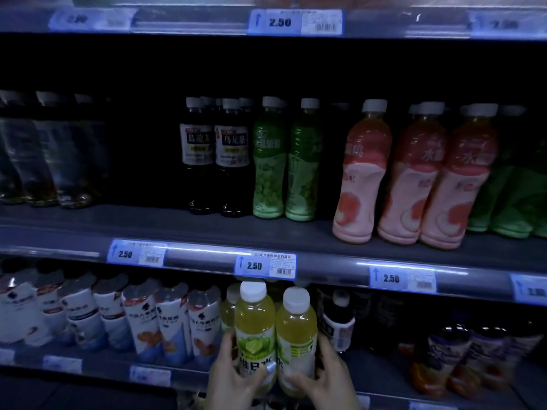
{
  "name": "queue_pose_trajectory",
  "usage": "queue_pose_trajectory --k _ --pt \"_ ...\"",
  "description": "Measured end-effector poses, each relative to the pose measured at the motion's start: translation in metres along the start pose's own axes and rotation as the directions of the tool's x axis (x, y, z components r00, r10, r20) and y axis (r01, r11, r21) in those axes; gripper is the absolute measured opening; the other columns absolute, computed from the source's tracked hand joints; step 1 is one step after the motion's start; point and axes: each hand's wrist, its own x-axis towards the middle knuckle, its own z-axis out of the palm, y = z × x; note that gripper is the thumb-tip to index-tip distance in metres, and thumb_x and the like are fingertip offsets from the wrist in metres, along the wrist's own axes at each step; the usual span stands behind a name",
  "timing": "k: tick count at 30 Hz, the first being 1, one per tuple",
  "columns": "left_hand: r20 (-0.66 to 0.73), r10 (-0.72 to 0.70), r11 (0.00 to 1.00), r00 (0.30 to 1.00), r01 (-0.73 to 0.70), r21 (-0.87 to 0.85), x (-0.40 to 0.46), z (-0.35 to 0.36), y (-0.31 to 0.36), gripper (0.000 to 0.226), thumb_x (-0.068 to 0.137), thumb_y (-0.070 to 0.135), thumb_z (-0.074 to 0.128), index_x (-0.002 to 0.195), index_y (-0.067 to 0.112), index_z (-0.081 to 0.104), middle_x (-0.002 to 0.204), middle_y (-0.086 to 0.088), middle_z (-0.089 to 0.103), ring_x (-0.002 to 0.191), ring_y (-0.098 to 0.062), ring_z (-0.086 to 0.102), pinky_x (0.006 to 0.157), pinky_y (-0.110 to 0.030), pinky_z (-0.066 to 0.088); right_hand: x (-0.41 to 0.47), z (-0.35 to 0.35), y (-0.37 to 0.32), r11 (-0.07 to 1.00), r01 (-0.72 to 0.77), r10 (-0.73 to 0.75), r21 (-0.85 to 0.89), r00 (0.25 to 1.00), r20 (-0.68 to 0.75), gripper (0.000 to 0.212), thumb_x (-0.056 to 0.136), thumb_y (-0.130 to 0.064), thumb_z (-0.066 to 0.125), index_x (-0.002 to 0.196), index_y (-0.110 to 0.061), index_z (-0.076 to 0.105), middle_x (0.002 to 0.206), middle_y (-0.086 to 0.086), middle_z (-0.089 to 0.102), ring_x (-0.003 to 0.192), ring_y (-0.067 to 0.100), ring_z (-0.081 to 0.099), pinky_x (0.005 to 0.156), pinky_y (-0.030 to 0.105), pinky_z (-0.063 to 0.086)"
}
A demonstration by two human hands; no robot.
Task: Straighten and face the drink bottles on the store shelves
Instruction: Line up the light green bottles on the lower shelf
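On the lower shelf point(183, 375), dim and blurred at its left end, the left hand point(236, 377) curls its grip round the left lime bottle point(255, 332), thumb across the label. Touching it stands the right lime bottle point(296, 338), grasped by the right hand point(328, 380); its label seems turned partly sideways.

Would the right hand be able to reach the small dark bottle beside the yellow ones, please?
Probably yes: the small dark bottle stands just right of the right hand with nothing between, though that hand must first release its yellow bottle.
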Motion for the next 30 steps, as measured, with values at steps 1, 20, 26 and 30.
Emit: queue_pose_trajectory --k 1,20,26,30 --pt "-0.001 -0.013 1.000 1.000 0.013 -0.003 0.003 0.003 -0.002 0.080 0.043 0.037 0.086 0.113 0.049 0.050 0.102 0.031 0.068 0.091 0.011 0.064 0.073 -0.008 0.049 0.002 0.002 0.003 1.000 -0.013 0.013 -0.002 1.000 -0.006 0.077 0.050 -0.027 0.084 0.118 -0.040 0.052 0.115 -0.009 0.069 0.106 0.005 0.064 0.094 0.040 0.053" --pt "-0.310 -0.177 0.982 0.934 0.191 0.015 -0.003 0.061 -0.022 0.095 0.050 0.001 0.089 0.133 0.014 0.044 0.124 -0.011 0.047 0.118 -0.037 0.052 0.103 -0.048 0.042 0.020 0.022 0.020 0.997 -0.063 0.060 -0.033 0.994 -0.093 0.074 0.065 -0.014 0.081 0.125 -0.028 0.041 0.121 -0.001 0.062 0.110 0.011 0.059 0.092 0.024 0.046" --pt "-0.330 -0.140 0.980 0.934 0.177 0.087 0.000 0.058 -0.018 0.093 0.049 0.008 0.090 0.130 0.017 0.046 0.132 -0.009 0.046 0.119 -0.033 0.051 0.099 -0.044 0.045 0.020 0.029 0.017 0.993 -0.088 0.082 -0.083 0.993 -0.082 0.080 0.076 -0.010 0.074 0.141 -0.012 0.028 0.136 0.005 0.050 0.121 0.015 0.049 0.101 0.028 0.041" --pt "-0.315 -0.144 0.982 0.938 0.175 0.073 0.001 0.059 -0.013 0.089 0.053 0.007 0.087 0.130 0.019 0.043 0.132 -0.011 0.047 0.119 -0.032 0.052 0.101 -0.047 0.044 0.021 0.033 0.015 0.990 -0.084 0.075 -0.117 0.994 -0.079 0.076 0.081 -0.005 0.066 0.142 -0.008 0.022 0.141 0.008 0.045 0.124 0.016 0.046 0.100 0.023 0.036"
